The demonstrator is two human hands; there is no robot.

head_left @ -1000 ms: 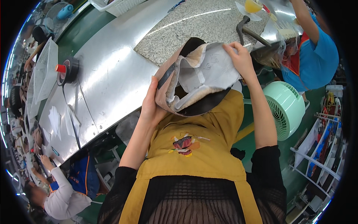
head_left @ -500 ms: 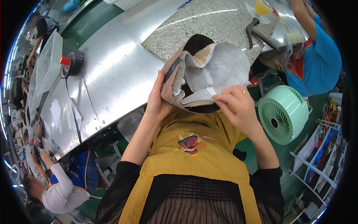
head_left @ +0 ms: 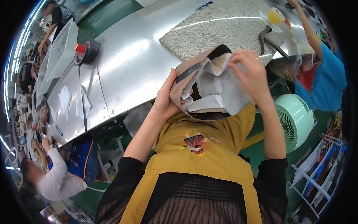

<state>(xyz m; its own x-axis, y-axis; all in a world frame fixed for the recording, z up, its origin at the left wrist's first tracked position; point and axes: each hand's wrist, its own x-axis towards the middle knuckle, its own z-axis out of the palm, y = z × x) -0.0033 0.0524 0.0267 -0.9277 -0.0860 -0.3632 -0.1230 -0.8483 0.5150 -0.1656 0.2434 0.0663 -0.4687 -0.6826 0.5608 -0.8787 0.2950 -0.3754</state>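
Observation:
A brown, bag-like leather piece with a pale grey lining and fuzzy cut edges is held above my lap, in front of the table edge. Its open mouth faces me, and a whitish strip runs along the near side inside. My left hand is closed round its left side, thumb outside and the other fingers mostly hidden behind. At the far right rim, my right hand pinches the fuzzy edge of the lining between thumb and fingers.
Ahead lies a metal table with a speckled stone slab, a hammer and a roll of black tape. A green fan stands at my right. Co-workers sit at right in blue and at left in white.
My right hand has moved from the near side of the mouth up to the far right rim. The piece now sits slightly lower and further right in view, still in my left hand.

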